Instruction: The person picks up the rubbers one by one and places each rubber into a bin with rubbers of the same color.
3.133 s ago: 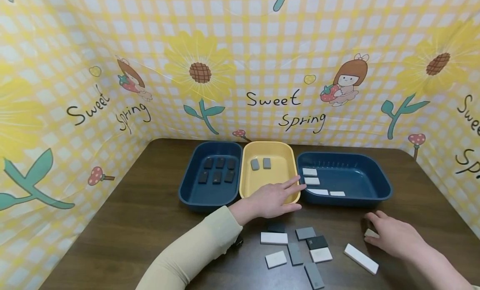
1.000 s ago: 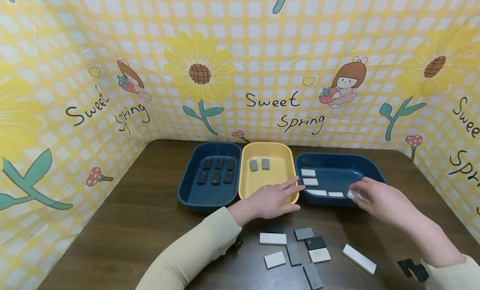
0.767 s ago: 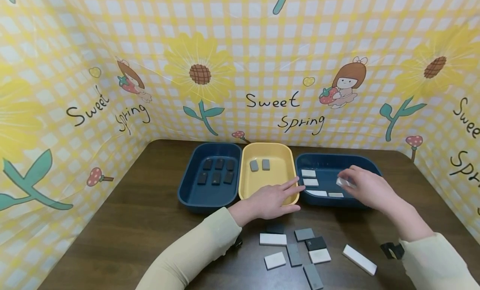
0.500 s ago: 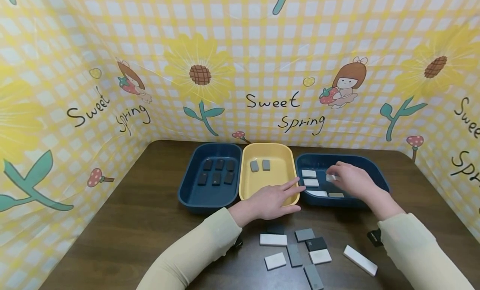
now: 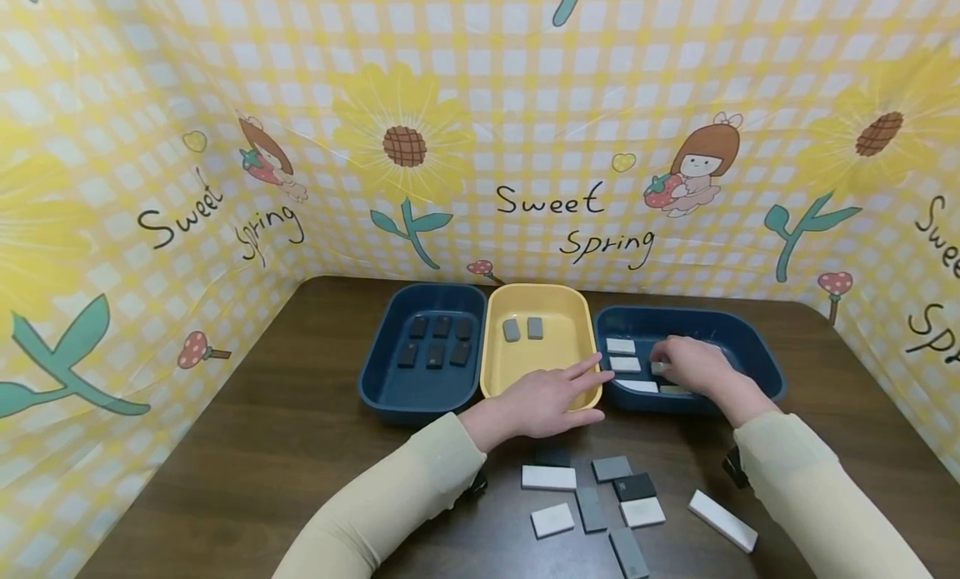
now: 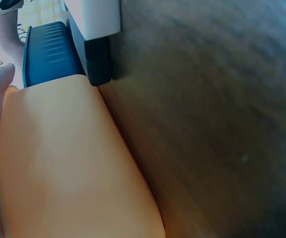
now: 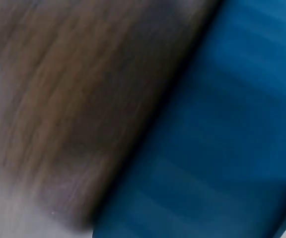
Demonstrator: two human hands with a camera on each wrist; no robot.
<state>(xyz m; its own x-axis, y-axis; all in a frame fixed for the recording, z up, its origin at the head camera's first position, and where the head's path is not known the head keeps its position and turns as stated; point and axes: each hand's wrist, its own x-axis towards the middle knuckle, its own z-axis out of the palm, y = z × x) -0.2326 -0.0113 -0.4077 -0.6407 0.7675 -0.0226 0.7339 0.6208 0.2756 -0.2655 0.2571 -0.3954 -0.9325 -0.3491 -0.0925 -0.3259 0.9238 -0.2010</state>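
In the head view my right hand (image 5: 693, 364) reaches down inside the right blue tray (image 5: 768, 383) and pinches a small white tile (image 5: 659, 368), mostly covered by the fingers. Several white tiles (image 5: 625, 364) lie along that tray's left end and front. My left hand (image 5: 543, 402) lies across the front right corner of the yellow tray (image 5: 501, 371), fingers stretched out to the rim it shares with the blue tray. Two grey tiles (image 5: 535, 328) sit in the yellow tray. The right wrist view shows the blue tray's wall (image 7: 217, 148) but little of the hand.
A second blue tray (image 5: 405, 393) at the left holds several black tiles (image 5: 434, 356). In front of the trays, loose tiles lie on the brown table (image 5: 247, 446): white (image 5: 548, 477), grey (image 5: 590, 509), black (image 5: 634, 486), and a long white one (image 5: 722, 521) at right. A patterned cloth (image 5: 450, 79) surrounds the table.
My right hand has carried the white tile from the table, over the front rim, leftward and down into the right blue tray. My left hand has stayed on the yellow tray.
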